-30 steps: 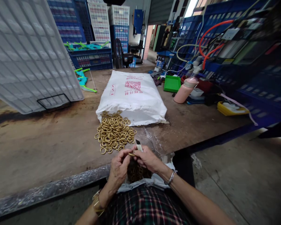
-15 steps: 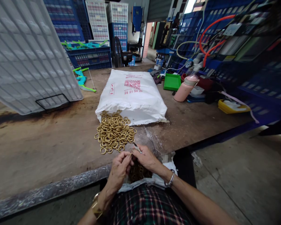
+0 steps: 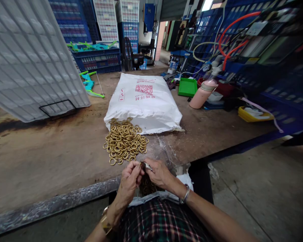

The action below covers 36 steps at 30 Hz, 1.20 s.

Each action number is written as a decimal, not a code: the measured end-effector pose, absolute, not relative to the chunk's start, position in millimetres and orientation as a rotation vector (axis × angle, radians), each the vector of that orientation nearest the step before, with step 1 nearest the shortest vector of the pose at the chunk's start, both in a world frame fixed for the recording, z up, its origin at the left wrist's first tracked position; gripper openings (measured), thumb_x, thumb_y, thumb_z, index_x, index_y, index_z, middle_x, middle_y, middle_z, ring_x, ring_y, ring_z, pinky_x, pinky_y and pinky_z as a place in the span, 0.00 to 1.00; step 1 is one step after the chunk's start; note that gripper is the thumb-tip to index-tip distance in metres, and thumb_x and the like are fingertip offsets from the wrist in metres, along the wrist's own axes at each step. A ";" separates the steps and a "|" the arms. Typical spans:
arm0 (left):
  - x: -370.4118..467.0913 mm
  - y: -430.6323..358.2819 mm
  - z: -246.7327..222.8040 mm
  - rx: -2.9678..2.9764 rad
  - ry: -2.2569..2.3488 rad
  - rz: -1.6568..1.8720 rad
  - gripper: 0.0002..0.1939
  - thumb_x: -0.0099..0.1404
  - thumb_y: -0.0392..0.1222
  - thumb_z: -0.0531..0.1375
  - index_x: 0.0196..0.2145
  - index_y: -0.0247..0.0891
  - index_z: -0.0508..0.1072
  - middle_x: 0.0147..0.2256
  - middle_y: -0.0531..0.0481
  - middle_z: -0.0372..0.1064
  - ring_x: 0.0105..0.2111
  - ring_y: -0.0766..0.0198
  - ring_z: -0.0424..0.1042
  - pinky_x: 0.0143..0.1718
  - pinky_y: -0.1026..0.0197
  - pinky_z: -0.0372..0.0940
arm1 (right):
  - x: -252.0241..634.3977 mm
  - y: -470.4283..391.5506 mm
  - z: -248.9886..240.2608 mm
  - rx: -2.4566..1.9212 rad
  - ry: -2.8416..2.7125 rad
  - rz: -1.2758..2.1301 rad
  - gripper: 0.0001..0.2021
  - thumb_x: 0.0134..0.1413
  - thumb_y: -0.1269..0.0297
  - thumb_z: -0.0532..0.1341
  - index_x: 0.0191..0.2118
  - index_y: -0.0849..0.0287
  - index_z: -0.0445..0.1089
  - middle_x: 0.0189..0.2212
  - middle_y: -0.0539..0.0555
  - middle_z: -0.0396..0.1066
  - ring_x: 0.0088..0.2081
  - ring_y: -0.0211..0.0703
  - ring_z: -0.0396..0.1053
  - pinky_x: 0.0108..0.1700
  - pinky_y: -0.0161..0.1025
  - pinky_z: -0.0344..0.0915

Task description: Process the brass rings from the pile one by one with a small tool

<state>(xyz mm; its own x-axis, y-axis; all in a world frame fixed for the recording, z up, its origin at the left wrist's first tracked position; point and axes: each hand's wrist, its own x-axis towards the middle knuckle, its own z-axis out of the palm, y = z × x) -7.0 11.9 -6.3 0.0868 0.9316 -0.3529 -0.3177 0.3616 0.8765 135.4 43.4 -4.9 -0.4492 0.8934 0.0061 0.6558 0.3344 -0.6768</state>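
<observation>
Where the white sack [image 3: 144,101] opens, gold rings [image 3: 124,140] lie heaped.

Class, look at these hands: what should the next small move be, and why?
Perhaps one short, careful stroke with the knife: the right hand grips it close to the left hand, whose fingertips seem to pinch a ring.

Workshop — stacked crates [image 3: 127,32], blue machine [image 3: 148,17], worn workbench [image 3: 65,148]

Rings [image 3: 125,143] on the table [image 3: 47,148] before the sack [image 3: 143,104], bottle [image 3: 201,96] right of both.
</observation>
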 end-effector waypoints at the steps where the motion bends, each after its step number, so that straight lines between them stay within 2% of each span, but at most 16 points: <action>1: -7.2 12.0 -6.6 0.713 1.104 1.059 0.17 0.55 0.55 0.60 0.26 0.37 0.65 0.18 0.59 0.58 0.14 0.76 0.49 0.15 0.70 0.44 | 135.1 42.4 -6.3 -1.368 -2.258 0.825 0.07 0.48 0.74 0.49 0.29 0.57 0.62 0.21 0.48 0.61 0.24 0.36 0.55 0.29 0.33 0.49; 12: -6.0 11.6 -6.6 0.674 1.134 1.076 0.19 0.53 0.57 0.61 0.27 0.37 0.64 0.20 0.58 0.62 0.14 0.76 0.51 0.15 0.71 0.44 | 131.0 39.4 -5.8 -1.460 -2.413 0.598 0.10 0.46 0.75 0.50 0.33 0.58 0.65 0.26 0.51 0.68 0.27 0.38 0.61 0.29 0.35 0.48; 18: -4.2 11.6 -2.5 0.707 1.191 1.065 0.21 0.52 0.59 0.61 0.26 0.37 0.64 0.15 0.60 0.57 0.14 0.75 0.50 0.15 0.70 0.44 | 128.7 38.7 -8.3 -1.540 -2.434 0.526 0.10 0.47 0.75 0.50 0.34 0.59 0.65 0.27 0.53 0.70 0.27 0.39 0.63 0.28 0.35 0.48; 29: -4.2 11.0 -6.3 0.829 1.262 1.061 0.24 0.52 0.64 0.57 0.23 0.38 0.63 0.13 0.62 0.52 0.14 0.74 0.48 0.15 0.70 0.45 | 131.2 39.1 -16.0 -1.401 -2.381 0.503 0.10 0.42 0.77 0.49 0.31 0.58 0.62 0.23 0.50 0.66 0.23 0.37 0.59 0.27 0.35 0.47; 36: -7.4 6.9 -12.5 0.920 1.236 1.094 0.22 0.56 0.61 0.56 0.24 0.38 0.63 0.14 0.61 0.52 0.14 0.74 0.48 0.16 0.69 0.46 | 132.4 41.1 -13.6 -1.431 -2.475 0.608 0.08 0.46 0.75 0.51 0.33 0.59 0.63 0.22 0.49 0.65 0.23 0.36 0.58 0.27 0.35 0.45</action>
<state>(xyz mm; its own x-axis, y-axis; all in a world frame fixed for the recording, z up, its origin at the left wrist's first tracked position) -7.4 6.9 -12.5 -0.0026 0.9680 -0.2510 -0.1318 0.2484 0.9596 132.4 41.1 -13.6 -0.5026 0.8644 -0.0172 0.7740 0.4410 -0.4545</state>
